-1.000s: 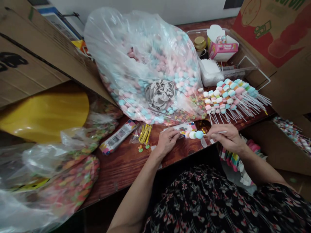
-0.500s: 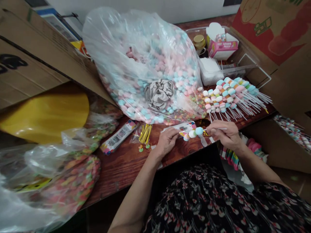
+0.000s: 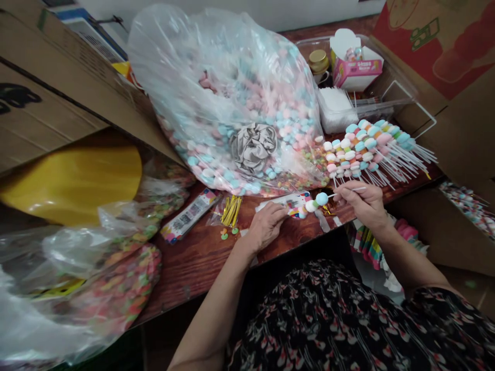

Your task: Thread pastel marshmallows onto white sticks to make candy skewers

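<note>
Marshmallow skewer [image 3: 315, 203] — its stick [image 3: 350, 189] pinched in the right hand [image 3: 361, 203]; left hand [image 3: 265, 226] grips a printed wrapper [image 3: 280, 204].

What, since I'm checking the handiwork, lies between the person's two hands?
In the head view, a candy skewer with blue and white pieces spans the gap between the left hand and right hand, above a printed card.

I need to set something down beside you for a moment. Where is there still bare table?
Bare wood shows at the front of the table, between the gold twist ties, the left hand and the plastic bags of colored candy. A narrow strip runs beyond the right hand, under the skewer sticks. The back is crowded: the large bag of pastel sweets fills most of it.
</note>
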Tool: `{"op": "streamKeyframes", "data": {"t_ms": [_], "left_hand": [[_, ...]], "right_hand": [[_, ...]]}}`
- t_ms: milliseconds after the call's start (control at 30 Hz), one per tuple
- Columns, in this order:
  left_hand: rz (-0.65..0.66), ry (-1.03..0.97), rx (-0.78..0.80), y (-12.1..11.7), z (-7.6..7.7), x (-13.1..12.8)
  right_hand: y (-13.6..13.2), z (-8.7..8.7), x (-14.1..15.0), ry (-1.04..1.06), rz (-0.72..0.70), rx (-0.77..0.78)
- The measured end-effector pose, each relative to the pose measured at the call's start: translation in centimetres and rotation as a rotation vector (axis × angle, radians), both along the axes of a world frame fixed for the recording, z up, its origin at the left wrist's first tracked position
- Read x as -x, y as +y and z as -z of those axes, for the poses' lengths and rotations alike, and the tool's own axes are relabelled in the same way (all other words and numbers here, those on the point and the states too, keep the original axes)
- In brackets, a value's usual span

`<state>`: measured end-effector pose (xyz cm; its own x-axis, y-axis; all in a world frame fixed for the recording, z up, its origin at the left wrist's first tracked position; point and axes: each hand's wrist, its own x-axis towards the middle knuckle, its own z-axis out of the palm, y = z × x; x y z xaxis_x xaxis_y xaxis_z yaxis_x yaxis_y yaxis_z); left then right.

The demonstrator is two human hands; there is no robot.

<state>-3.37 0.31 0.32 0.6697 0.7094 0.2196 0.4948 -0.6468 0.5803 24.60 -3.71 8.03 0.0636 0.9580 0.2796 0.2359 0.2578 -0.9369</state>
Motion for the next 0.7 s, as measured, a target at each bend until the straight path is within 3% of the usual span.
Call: {"op": "streamKeyframes", "data": {"t_ms": [267,467,700], "left_hand": [[-0.059,0.001,0.052,0.1,-1.9,-0.2],[-0.137,0.037,0.078,-0.7,-1.9,-0.7],[-0.356,-0.187,0.235,-2.1,-1.5,-2.4]], "right_hand": [[-0.8,-0.2,-0.2,-0.019,-0.013,-0.098],[-1.4,0.1,-0.7,-0.015,-0.031,-0.106],[-1.8,1.2,-0.6,0.17,-0.095,-0.026]]}}
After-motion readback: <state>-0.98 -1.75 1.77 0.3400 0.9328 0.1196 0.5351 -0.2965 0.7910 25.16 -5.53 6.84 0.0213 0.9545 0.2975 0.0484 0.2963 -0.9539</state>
